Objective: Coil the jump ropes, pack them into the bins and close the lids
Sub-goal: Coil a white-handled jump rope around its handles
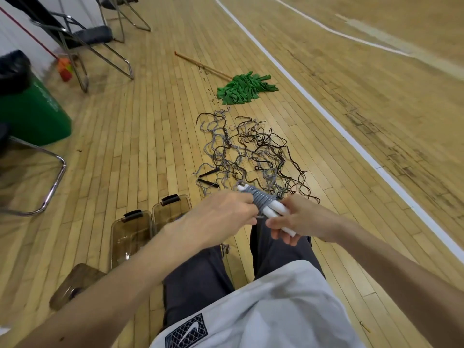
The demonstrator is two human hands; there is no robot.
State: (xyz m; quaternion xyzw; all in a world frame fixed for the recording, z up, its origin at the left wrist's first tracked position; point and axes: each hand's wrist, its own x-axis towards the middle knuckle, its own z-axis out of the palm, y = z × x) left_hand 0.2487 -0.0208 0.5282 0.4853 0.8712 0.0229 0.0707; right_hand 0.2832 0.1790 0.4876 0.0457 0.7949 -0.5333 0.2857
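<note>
wooden gym floor (150,136) with white line (324,110), folding chairs (82,38).

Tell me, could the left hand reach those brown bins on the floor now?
Probably yes for reach: the brown bins sit on the floor near the left hand, nothing between. But that hand holds the grey rope bundle, so it must let go first.

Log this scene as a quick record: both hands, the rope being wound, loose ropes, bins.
left hand: grips grey cord
right hand: holds white handles
grey cord: wound round the handles
loose ropes: tangled on floor ahead
bins: two, on floor under left arm
mop: green, lying beyond ropes
</note>
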